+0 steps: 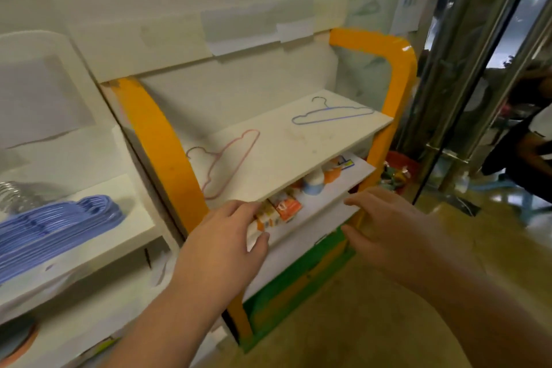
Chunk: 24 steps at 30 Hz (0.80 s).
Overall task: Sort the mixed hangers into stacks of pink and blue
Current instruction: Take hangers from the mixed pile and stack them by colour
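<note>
Hangers lie apart on the white top shelf (298, 146) of the orange-framed rack (162, 143): one pink hanger (230, 163) toward the near left corner, one blue hanger (331, 113) toward the far right. A thick stack of blue hangers (56, 224) sits on a separate white shelf (128, 230) off to the left, well apart from both.

The left hand (222, 245) hovers just below the front edge of the top shelf, fingers loosely spread and holding nothing; the pink hanger lies just ahead of it and slightly up. That hanger's long axis runs diagonally, from near-left to far-right, with its hook at the left end. The right hand (391, 233) is also spread wide and empty, off the shelf's right front corner; the blue hanger lies beyond it, at the back, its long axis roughly along the shelf's length and its hook pointing away.

So the left hand looks nearer the pink one, the right hand better placed for the blue. Small cartons (279, 209) and a bottle (313, 184) on the lower shelf sit directly under the hands.
</note>
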Available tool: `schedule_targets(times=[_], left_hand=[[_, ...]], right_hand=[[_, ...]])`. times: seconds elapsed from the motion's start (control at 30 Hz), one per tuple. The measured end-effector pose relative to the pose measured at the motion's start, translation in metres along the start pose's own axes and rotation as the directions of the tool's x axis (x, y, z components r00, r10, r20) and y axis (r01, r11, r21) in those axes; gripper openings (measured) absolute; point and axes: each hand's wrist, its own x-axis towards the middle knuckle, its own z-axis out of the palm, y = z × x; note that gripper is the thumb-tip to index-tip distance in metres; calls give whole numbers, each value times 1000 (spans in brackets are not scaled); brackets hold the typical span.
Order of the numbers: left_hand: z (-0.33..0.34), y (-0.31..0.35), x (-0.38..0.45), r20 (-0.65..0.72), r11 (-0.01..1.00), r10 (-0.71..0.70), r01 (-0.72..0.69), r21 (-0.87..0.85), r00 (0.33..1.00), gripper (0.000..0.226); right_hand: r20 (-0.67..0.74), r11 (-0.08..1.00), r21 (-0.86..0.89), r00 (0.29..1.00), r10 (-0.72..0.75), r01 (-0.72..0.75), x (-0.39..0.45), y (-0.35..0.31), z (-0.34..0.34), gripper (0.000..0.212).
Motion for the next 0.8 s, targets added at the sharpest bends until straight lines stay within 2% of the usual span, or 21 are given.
schedule_targets(times=[0.17,0.3,0.43,0.6,0.7,0.8], left_hand=[[33,45,46,16,991,-136,136,15,991,52],[51,50,71,62,971,-239,237,46,969,61],[71,28,109,85,936,-350,345,68,933,65],[100,-21,163,89,882,-464,451,140,881,67],[111,-59,196,103,824,-565,551,135,819,70],[119,-90,224,91,745,-664,647,164,742,74]], right_hand=[[51,993,38,992,-113,111,50,66,-13,45],[83,981,95,981,-175,167,91,92,-10,41],[107,967,138,967,-231,216,137,103,6,33],[186,952,154,939,-291,264,203,112,28,40],[240,944,139,915,-324,298,245,114,38,41],[229,937,139,910,-346,322,284,117,50,42]])
